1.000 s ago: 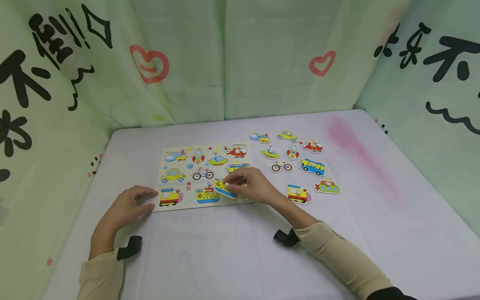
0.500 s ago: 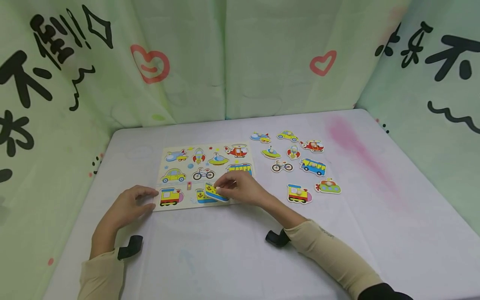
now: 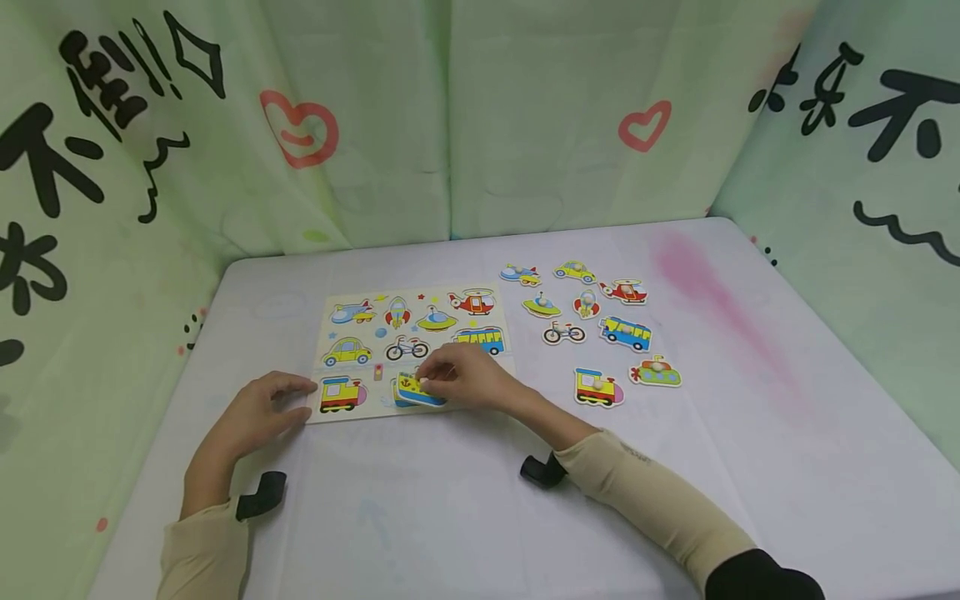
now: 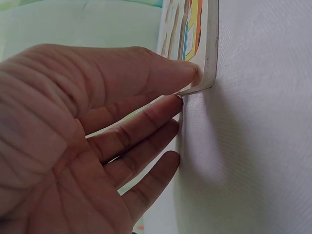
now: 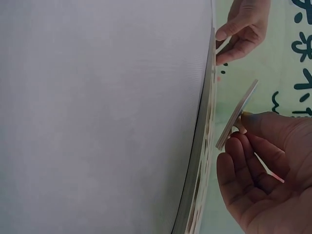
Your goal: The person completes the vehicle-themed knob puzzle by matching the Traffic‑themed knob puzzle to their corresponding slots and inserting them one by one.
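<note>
My right hand (image 3: pixel 474 378) pinches a ship-shaped puzzle piece (image 3: pixel 416 390) by its small knob, over the printed ship of the puzzle board (image 3: pixel 378 400). In the right wrist view the wooden piece (image 5: pixel 237 114) is tilted on edge and stands a little off the board's face. The piece and the right hand hide most of the ship picture and whatever lies to its right. My left hand (image 3: pixel 251 417) rests at the board's lower left corner. In the left wrist view its thumb (image 4: pixel 168 75) touches the corner, and its other fingers stretch out along the edge.
Several loose knobbed pieces lie right of the board, among them a train (image 3: pixel 597 387), a submarine (image 3: pixel 656 372), a bus (image 3: pixel 626 333), a bicycle (image 3: pixel 563 333) and a helicopter (image 3: pixel 625 292). The white-covered table (image 3: pixel 420 500) ends at green curtains (image 3: pixel 525 150) behind and on both sides.
My right hand has moved left with the ship piece, from right of the printed ship to over it, and the piece is now less slanted. The left hand stays at the board's corner.
</note>
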Available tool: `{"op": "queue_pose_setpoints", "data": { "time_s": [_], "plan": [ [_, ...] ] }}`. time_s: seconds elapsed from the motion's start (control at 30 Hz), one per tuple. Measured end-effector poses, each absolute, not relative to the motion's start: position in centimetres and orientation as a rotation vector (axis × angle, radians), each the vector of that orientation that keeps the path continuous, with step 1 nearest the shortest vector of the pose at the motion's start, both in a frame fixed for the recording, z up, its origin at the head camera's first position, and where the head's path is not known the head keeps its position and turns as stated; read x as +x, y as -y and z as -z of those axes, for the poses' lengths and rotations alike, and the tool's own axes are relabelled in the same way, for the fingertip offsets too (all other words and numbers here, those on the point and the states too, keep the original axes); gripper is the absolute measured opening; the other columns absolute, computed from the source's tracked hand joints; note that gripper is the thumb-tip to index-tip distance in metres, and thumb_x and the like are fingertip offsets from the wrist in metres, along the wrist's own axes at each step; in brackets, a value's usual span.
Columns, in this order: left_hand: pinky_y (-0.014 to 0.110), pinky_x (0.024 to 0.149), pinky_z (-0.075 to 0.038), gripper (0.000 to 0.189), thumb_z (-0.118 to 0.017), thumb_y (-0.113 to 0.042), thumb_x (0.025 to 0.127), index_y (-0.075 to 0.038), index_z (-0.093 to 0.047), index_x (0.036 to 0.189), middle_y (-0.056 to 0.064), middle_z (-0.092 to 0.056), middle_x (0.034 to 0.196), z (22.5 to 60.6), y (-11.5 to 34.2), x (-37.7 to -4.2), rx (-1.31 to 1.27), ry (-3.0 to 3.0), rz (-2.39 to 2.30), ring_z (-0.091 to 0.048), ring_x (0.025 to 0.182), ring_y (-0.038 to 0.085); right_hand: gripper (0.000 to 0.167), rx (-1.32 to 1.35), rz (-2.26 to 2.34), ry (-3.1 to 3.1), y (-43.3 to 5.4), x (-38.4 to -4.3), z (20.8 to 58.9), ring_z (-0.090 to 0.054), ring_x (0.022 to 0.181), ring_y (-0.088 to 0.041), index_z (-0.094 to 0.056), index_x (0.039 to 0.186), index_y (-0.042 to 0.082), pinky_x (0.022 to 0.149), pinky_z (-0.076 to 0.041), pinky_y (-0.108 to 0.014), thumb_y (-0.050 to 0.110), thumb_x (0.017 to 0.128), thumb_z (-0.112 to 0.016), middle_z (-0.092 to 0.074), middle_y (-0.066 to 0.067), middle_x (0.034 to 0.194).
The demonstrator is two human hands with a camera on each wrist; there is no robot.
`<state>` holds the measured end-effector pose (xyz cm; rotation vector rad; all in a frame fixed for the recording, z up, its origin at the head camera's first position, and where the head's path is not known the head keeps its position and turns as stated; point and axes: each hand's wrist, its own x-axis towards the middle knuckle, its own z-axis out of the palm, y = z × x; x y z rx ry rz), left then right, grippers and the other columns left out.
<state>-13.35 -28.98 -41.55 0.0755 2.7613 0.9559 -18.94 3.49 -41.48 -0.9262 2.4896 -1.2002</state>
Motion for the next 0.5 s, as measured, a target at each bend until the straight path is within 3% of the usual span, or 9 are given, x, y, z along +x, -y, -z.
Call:
{"op": "queue_pose_setpoints", "data": {
  "time_s": [0.5],
  "plan": [
    [0.065,0.110,-0.040,0.039,-0.073,-0.006,0.090,0.005,-0.065,0.127,0.030,-0.057,0.137,41.5,28.9,-13.3,0.076,-2.757,-0.961,-0.047,0.132,0.049,0.014,-1.056,0.842,-2.610,-1.7,-19.6,40.9,-0.058,0.088,-0.014,-0.078,0.107,0.008,0.077,-0.050,-0.024,0.012,0.097,-0.070,-0.072,-0.002,0.101]
  ]
}}
